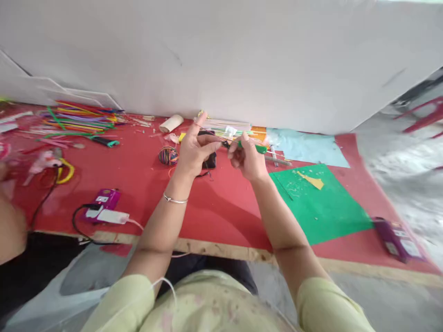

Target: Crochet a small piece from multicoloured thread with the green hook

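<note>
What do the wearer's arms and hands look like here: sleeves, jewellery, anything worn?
Both hands are bare, without gloves. The left hand has a thin silver bangle at the wrist. The right hand shows nothing worn. Short pale yellow-green sleeves end near the elbows; forearms are uncovered.

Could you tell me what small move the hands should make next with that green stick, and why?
Probably draw the thin strand tighter around the green stick. The right hand grips the stick above the red table, and the left hand pinches something fine beside its tip; the strand itself is too thin to see clearly, so this is a guess.
</note>
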### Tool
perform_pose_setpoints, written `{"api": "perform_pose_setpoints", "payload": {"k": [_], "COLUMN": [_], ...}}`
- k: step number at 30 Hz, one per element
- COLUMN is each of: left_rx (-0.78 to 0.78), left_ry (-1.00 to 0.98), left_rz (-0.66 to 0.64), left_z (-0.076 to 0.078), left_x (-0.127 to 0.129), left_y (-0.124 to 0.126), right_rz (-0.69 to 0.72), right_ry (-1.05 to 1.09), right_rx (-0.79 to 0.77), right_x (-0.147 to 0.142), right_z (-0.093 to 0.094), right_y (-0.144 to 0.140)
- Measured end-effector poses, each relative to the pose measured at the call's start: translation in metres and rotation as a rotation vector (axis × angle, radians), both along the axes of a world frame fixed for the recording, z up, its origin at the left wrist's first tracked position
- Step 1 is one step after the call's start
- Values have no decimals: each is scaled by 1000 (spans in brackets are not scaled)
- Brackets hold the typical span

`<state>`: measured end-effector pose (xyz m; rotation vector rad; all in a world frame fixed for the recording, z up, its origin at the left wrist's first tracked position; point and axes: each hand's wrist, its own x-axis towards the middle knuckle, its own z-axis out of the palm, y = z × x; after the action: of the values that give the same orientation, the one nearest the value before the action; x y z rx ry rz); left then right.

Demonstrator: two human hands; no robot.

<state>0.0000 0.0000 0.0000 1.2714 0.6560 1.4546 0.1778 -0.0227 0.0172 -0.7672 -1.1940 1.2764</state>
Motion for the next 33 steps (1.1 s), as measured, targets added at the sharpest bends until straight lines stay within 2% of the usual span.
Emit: {"api": "perform_pose_setpoints", "payload": {"k": [15,33], "left_rx": [-8,49], "left_ry": [32,93], "left_rz": [-5,-3], "left_z": [10,6], "left_x": [-4,-9], "left_y": [-9,-4], "right_rz": [-1,11], "right_ry": [27,2], "right_rx": [-25,-36], "right_x": [-3,-3], "right_z": [2,1], "right_y": [0,-1]}}
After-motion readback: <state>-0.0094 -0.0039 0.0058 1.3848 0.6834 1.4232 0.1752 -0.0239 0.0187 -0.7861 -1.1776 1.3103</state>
